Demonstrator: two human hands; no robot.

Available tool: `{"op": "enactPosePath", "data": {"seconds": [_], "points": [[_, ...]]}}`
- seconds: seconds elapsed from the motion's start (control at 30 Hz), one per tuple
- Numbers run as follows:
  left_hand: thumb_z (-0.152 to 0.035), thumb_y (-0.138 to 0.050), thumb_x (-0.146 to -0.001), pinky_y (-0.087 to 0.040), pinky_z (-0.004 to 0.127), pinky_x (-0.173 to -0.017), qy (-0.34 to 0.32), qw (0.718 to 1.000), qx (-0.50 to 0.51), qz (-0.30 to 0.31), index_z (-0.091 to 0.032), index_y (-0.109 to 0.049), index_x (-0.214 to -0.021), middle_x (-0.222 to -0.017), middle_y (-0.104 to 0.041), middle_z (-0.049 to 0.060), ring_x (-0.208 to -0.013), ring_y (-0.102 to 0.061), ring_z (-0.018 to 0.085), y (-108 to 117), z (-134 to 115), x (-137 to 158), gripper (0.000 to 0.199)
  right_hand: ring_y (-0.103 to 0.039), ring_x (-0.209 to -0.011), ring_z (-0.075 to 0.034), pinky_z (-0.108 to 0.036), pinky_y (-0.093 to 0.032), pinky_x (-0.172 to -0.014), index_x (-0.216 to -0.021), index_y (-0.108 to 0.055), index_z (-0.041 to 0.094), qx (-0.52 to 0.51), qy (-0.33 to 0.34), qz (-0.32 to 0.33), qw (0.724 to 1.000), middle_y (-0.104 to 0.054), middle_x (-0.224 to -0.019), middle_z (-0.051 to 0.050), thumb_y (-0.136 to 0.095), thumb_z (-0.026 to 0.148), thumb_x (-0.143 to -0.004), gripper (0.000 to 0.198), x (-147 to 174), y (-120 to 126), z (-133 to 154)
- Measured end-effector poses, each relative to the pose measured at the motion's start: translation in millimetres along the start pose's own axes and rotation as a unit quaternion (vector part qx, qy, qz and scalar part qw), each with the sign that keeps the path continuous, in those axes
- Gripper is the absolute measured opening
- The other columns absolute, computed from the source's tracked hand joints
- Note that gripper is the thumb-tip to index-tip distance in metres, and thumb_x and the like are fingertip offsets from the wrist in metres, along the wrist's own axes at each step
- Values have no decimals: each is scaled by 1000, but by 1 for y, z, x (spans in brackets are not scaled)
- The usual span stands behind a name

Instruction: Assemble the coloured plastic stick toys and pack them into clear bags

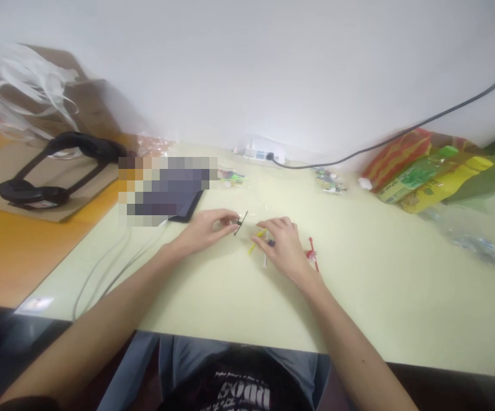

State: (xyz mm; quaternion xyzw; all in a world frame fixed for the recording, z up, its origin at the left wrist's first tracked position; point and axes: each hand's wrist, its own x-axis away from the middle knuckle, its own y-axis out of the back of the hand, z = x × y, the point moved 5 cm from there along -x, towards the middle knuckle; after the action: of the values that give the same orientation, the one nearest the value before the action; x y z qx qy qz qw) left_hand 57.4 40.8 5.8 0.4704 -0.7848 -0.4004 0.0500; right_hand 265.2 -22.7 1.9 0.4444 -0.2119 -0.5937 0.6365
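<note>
My left hand (213, 228) pinches a small black bar-shaped piece (240, 224) between thumb and fingers above the table. A short gap to the right, my right hand (285, 242) is closed around a small yellow bar-shaped piece (251, 249) at its fingertips. By its thumb show a dark blue bit (272, 243) and a thin white bit (265, 262). Just beyond the right side of that hand is a red bar-shaped piece (312, 254). My palm and fingers hide whether these coloured pieces are joined.
A tablet-like device (187, 206), partly pixelated, lies left with cables. Small coloured parts (230, 178) and more parts (331, 181) sit near the wall. A power strip (258, 150) stands behind; snack bags (439, 182) are right. A black frame (80, 171) rests on cardboard left.
</note>
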Motion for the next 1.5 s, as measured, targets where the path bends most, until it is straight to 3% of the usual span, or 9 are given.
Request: {"op": "enactPosePath", "data": {"seconds": [0.1,0.3,0.5,0.7,0.87,1.07,1.17,1.33,1.5], "points": [[-48,-63,-98,-55,31,-84,12,1000,-8,-13,-21,-74,-113,-103,-79,5,-90,-73,20,1,0,0,33,-55,-113,-33,-46,-37,-96,-122,-72,23,43,-12,9,999,-73,-117,-12,-68,40,-98,30,-1,-9,5],[-48,-63,-98,-53,31,-79,6,999,-39,-29,-22,-75,-106,-100,-78,5,-86,-71,20,1,1,0,30,-55,-111,-32,-47,-34,-98,-117,-74,21,92,-6,25,995,-74,-115,-12,-62,23,-98,22,1,-19,17],[-48,-63,-98,-51,38,-93,-57,993,-96,45,-24,-76,-106,-102,-77,6,-101,-67,24,-6,0,0,28,-57,-111,-30,-48,-33,-100,-108,-74,20,92,5,25,995,-76,-111,-10,-59,18,-99,17,2,-20,18],[-43,-64,-97,-46,41,-100,-76,981,-144,102,-25,-76,-108,-106,-75,5,-104,-65,25,-6,-8,1,24,-60,-111,-29,-45,-34,-102,-114,-72,20,55,8,-6,998,-77,-110,-8,-61,20,-101,18,4,-14,19],[-52,-64,-98,-45,42,-101,-78,979,-154,113,-26,-76,-112,-108,-75,5,-104,-64,26,-2,-6,2,32,-61,-109,-27,-43,-35,-103,-127,-64,22,-9,13,-82,996,-77,-111,-6,-62,26,-102,25,8,-2,14],[-52,-62,-101,-46,41,-103,-78,989,-121,40,-25,-68,-132,-119,-72,8,-115,-63,26,0,-8,2,42,-63,-103,-24,-41,-35,-103,-109,-58,24,-63,3,-106,992,-74,-107,-4,-56,26,-104,6,9,5,9],[-50,-63,-101,-46,41,-101,-101,985,-135,25,-26,-70,-130,-116,-72,8,-111,-63,26,-8,-12,2,39,-63,-103,-24,-41,-34,-103,-106,-57,25,-76,-12,-119,990,-74,-107,-3,-55,28,-104,5,8,8,8],[-41,-64,-101,-47,39,-94,-145,975,-152,76,-27,-76,-119,-110,-73,7,-103,-64,24,-21,-13,5,25,-64,-102,-25,-43,-34,-104,-106,-56,25,-83,-33,-141,986,-73,-108,-4,-56,31,-103,7,7,13,5],[-34,-65,-100,-48,39,-96,-156,974,-119,112,-28,-76,-118,-112,-75,5,-104,-68,23,-19,-14,7,22,-64,-100,-25,-44,-34,-104,-106,-57,25,-94,-31,-125,987,-74,-110,-4,-56,27,-101,5,6,13,2]]}}
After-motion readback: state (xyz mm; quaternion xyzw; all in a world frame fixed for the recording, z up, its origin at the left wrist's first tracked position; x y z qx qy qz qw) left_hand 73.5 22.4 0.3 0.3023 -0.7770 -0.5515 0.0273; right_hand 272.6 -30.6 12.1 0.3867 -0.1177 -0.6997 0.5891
